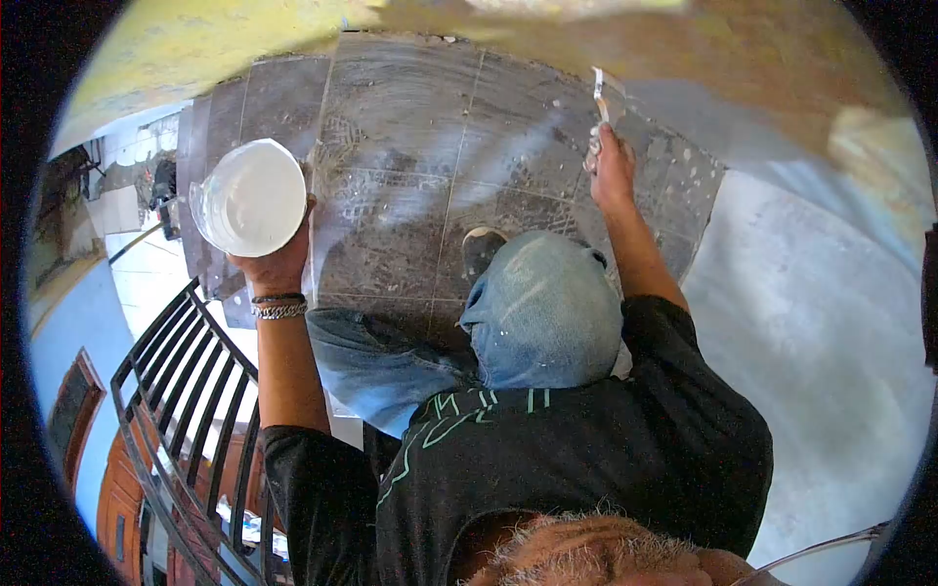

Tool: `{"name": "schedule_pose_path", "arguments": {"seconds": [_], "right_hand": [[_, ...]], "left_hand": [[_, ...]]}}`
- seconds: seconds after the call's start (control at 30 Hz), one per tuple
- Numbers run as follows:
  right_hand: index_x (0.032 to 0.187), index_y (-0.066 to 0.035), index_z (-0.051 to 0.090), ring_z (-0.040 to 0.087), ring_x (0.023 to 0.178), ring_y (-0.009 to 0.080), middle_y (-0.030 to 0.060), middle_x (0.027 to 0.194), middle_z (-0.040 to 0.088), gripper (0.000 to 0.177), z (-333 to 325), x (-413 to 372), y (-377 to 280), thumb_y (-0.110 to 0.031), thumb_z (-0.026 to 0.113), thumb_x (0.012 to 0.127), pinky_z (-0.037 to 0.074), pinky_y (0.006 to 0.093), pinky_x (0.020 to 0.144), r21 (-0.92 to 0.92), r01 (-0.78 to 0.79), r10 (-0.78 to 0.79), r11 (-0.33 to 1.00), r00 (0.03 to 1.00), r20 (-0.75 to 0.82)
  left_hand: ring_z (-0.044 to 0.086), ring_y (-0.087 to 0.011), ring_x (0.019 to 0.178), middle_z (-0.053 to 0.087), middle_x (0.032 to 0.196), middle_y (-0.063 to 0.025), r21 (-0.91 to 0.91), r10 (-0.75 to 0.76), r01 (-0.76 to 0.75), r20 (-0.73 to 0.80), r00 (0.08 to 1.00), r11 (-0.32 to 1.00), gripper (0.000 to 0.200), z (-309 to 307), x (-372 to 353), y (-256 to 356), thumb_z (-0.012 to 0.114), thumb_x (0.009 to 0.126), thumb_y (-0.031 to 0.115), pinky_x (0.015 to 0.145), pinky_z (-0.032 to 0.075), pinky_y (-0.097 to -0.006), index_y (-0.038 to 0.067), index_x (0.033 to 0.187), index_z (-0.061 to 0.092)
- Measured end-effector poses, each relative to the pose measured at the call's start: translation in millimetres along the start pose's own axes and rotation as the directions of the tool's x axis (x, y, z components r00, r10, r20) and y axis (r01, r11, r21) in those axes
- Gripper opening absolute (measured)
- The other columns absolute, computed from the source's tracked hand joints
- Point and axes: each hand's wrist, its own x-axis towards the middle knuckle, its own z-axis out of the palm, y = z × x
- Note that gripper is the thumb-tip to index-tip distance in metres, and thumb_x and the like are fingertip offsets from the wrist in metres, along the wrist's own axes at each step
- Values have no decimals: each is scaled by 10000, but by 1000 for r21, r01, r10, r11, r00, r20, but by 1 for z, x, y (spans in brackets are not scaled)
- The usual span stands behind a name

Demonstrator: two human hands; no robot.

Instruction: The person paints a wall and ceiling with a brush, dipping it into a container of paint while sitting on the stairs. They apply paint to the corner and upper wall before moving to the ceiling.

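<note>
The bowl (252, 197) hides most of the left hand (277, 264); right hand (612, 168) covers the scraper (599, 90) handle.

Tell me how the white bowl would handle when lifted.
The bowl looks like thin translucent plastic, so probably light and flexible. The left hand supports it alone at one edge, suggesting modest weight; its white filling could spill if tipped.

The tiles (410, 117) between the bowl (252, 198) and the scraper (599, 93) in the right hand (613, 171) lie open, with room to pass across. Nearer the body, the knee (542, 308) and shoe (482, 246) block the middle. The railing (186, 391) closes the side below the left hand (278, 262). The wall (195, 49) bounds the far edge. Right of the right hand, the grey floor (811, 322) is bare.
</note>
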Motion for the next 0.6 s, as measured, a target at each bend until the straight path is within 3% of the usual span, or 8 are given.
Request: {"name": "schedule_pose_path", "arguments": {"seconds": [0.03, 0.1, 0.2, 0.3, 0.33, 0.5, 0.57, 0.6], "right_hand": [[729, -75, 499, 358, 407, 71, -22, 555, 432, 192, 1, -1, 5, -240, 526, 822, 283, 223, 359, 20, 7, -7, 1000, 1000, 0], [717, -67, 496, 344, 386, 72, -19, 546, 433, 204, 6, -1, 12, -240, 532, 820, 276, 225, 349, 83, 9, -4, 996, 998, -55], [718, -65, 494, 342, 381, 69, -17, 544, 434, 204, 0, 0, -14, -237, 535, 819, 272, 221, 345, 97, 98, -95, 990, 995, -35], [741, -62, 506, 353, 399, 60, -23, 552, 432, 199, -11, -25, -47, -242, 530, 820, 271, 214, 350, 46, 168, -167, 985, 986, -31], [761, -58, 516, 352, 405, 55, -28, 553, 425, 197, -14, -34, -51, -246, 524, 823, 268, 212, 354, 9, 216, -216, 976, 976, -15], [775, -64, 502, 390, 428, 58, -21, 577, 452, 182, -37, -30, 3, -239, 536, 809, 290, 208, 352, 27, 143, -143, 989, 990, -17], [753, -66, 526, 350, 394, 53, -36, 550, 428, 204, -42, 1, 17, -259, 529, 816, 261, 207, 333, -106, -15, 21, 994, 998, 54], [754, -67, 530, 354, 398, 56, -33, 543, 425, 197, -40, 17, 12, -253, 531, 815, 261, 206, 337, -234, 38, -42, 971, 999, -13]], "left_hand": [[374, -311, 1147, 382, 1255, -104, 234, 69, -54, -53, 996, 971, 676, 4, -1, -9, 404, 737, 566, 882, 358, -483, 139, 1255, 332], [391, -337, 1126, 388, 1244, -119, 651, 227, -126, -74, 971, 748, 673, 13, 1, -25, 412, 737, 565, 835, 392, -479, 141, 1254, 333], [416, -375, 1093, 398, 1229, -142, 982, 437, -144, 76, 896, 125, 670, 25, 8, -42, 424, 738, 563, 766, 443, -473, 144, 1252, 335], [392, -368, 1121, 401, 1227, -141, 945, 206, -176, 120, 971, 277, 683, 23, -10, -33, 420, 734, 580, 769, 443, -465, 143, 1252, 336], [392, -368, 1121, 401, 1227, -141, 945, 208, -181, 126, 970, 271, 683, 19, -17, -31, 420, 734, 580, 769, 443, -465, 143, 1252, 336], [401, -326, 1118, 419, 1217, -113, 932, 224, -153, 234, 946, -327, 659, -5, -48, -29, 405, 736, 563, 804, 423, -459, 143, 1242, 351], [404, -309, 1117, 427, 1213, -102, 832, 216, -122, 278, 936, -542, 650, -15, -60, -30, 398, 738, 557, 818, 415, -456, 144, 1238, 357], [406, -301, 1117, 430, 1211, -97, 765, 217, -100, 302, 928, -637, 645, -19, -66, -30, 395, 738, 553, 825, 411, -455, 144, 1236, 360]]}}
